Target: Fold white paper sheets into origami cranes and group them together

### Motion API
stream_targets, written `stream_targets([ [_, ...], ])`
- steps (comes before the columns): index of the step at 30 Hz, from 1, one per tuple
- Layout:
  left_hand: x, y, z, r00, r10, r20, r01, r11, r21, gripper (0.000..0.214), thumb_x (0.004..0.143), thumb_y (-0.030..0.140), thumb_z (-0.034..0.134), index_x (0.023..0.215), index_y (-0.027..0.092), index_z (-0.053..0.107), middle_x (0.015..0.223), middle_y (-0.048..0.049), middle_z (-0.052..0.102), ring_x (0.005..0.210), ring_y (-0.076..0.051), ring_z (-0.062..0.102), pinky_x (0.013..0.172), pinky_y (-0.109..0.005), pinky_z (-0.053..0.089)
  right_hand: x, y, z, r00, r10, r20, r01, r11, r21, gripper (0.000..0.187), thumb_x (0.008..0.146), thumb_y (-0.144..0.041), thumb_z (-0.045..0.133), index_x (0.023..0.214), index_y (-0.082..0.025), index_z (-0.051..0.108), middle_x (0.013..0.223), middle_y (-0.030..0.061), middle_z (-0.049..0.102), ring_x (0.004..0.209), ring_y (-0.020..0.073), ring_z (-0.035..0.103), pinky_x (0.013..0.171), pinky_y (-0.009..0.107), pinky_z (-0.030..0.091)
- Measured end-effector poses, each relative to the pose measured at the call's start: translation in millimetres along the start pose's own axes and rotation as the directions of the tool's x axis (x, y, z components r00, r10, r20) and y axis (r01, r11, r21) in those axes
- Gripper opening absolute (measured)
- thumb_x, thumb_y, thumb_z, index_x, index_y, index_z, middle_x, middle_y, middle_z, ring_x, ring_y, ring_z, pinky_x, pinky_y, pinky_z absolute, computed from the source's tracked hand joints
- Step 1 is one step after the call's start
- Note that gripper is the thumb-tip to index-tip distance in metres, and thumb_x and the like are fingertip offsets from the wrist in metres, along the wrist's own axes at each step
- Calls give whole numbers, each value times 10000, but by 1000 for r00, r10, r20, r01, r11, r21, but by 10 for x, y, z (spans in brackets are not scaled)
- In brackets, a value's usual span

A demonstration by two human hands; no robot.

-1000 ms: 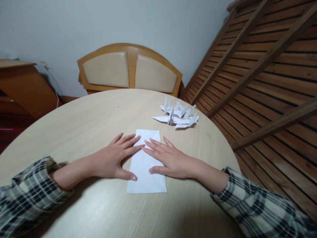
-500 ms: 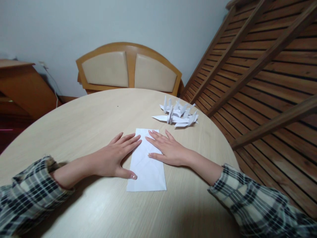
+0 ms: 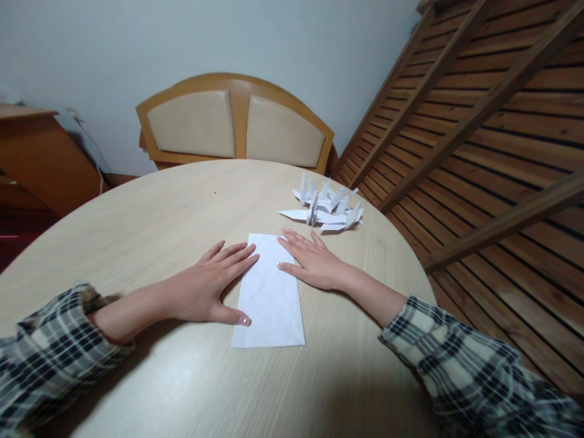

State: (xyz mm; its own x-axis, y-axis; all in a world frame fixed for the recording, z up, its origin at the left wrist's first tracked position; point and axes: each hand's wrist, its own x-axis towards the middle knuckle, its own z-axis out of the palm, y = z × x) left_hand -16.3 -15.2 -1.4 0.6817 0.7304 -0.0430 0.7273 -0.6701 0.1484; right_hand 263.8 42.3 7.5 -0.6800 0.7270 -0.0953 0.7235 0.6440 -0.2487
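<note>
A white sheet of paper (image 3: 269,304), folded to a long rectangle with faint creases, lies flat on the table in front of me. My left hand (image 3: 207,283) rests across its left edge, fingers spread, with the thumb low on the sheet and the fingertips near the top. On the upper right edge lies my right hand (image 3: 314,258), palm down, its fingers stretched toward the top right corner and its thumb on the sheet. Neither hand grips anything. Just beyond the right fingertips stands a cluster of several white paper cranes (image 3: 326,204).
The round, pale wooden table (image 3: 150,213) has its far edge close to a wooden chair (image 3: 239,115) with cream back panels. Slatted wood (image 3: 493,152) rises along the right side. An orange-brown cabinet (image 3: 41,158) stands at the far left.
My right hand has slid up and slightly right, toward the paper's top right corner. My left hand stays in the same place on the paper. The whole view has shifted slightly.
</note>
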Motion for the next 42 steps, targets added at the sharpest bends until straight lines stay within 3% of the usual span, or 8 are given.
stream_targets([
  [6, -24, 5, 7, 1000, -11, -6, 11, 1000, 5, 1127, 787, 877, 504, 1630, 186, 216, 1677, -167, 224, 1558, -390, 181, 1255, -617, 80, 37, 53, 14, 989, 56, -134, -59, 998, -15, 600, 1056, -449, 354, 1558, -123, 395, 1670, 169, 273, 1575, 283, 195, 1274, 563, 132],
  [10, -51, -8, 18, 999, -10, -33, 11, 1000, 14, 1104, 806, 860, 501, 1626, 174, 228, 1672, -177, 240, 1553, -385, 205, 1259, -600, 89, -50, 100, -70, 941, -214, -260, 214, 976, -32, 429, 1016, -213, 441, 1423, -194, 576, 1569, 122, 479, 1500, 237, 372, 1244, 510, 273],
  [13, -59, -22, 31, 999, -20, -46, 21, 1000, 15, 1096, 818, 850, 499, 1621, 153, 238, 1671, -192, 233, 1552, -383, 211, 1260, -588, 106, -166, 131, -155, 893, -365, -264, 379, 925, 3, 413, 960, -117, 491, 1323, -226, 656, 1499, 99, 563, 1421, 206, 481, 1190, 469, 379],
  [17, -48, -35, 51, 998, -30, -54, 30, 1000, 7, 1091, 820, 846, 502, 1618, 147, 247, 1672, -195, 227, 1552, -381, 213, 1261, -584, 116, -241, 171, -215, 896, -398, -199, 411, 911, 30, 411, 909, -112, 604, 1302, -206, 675, 1437, 106, 623, 1358, 231, 553, 1148, 459, 428],
  [21, -33, -41, 61, 998, -37, -52, 37, 999, 2, 1096, 822, 846, 501, 1610, 122, 264, 1667, -210, 231, 1550, -388, 215, 1258, -594, 122, -184, 234, -198, 884, -429, -187, 439, 899, 13, 259, 955, -210, 632, 1193, -230, 732, 1320, 71, 709, 1267, 223, 629, 1070, 432, 475],
  [30, -30, -87, 118, 996, -16, -88, 17, 1000, 9, 1070, 834, 825, 513, 1601, 116, 279, 1658, -221, 259, 1545, -386, 233, 1248, -607, 148, -118, 214, -85, 782, -556, -282, 529, 831, -172, 199, 983, -216, 597, 1074, -232, 774, 1173, 41, 777, 1027, 196, 715, 883, 357, 493],
  [35, -50, -93, 129, 995, -33, -98, 32, 999, -10, 1064, 830, 820, 530, 1593, 114, 304, 1654, -226, 270, 1542, -392, 241, 1244, -611, 172, -134, 195, -80, 762, -586, -275, 536, 810, -239, 199, 996, -217, 583, 1074, -225, 766, 1109, 45, 795, 952, 174, 728, 817, 336, 475],
  [42, -94, -139, -9, 995, -32, -99, 17, 988, -151, 727, 956, 626, 527, 1525, 178, 451, 1634, -200, 351, 1532, -363, 284, 1203, -602, 308, -125, 164, -48, 765, -585, -269, 528, 809, -258, 202, 1007, -225, 563, 1060, -214, 758, 1096, 45, 798, 960, 176, 731, 810, 336, 479],
])
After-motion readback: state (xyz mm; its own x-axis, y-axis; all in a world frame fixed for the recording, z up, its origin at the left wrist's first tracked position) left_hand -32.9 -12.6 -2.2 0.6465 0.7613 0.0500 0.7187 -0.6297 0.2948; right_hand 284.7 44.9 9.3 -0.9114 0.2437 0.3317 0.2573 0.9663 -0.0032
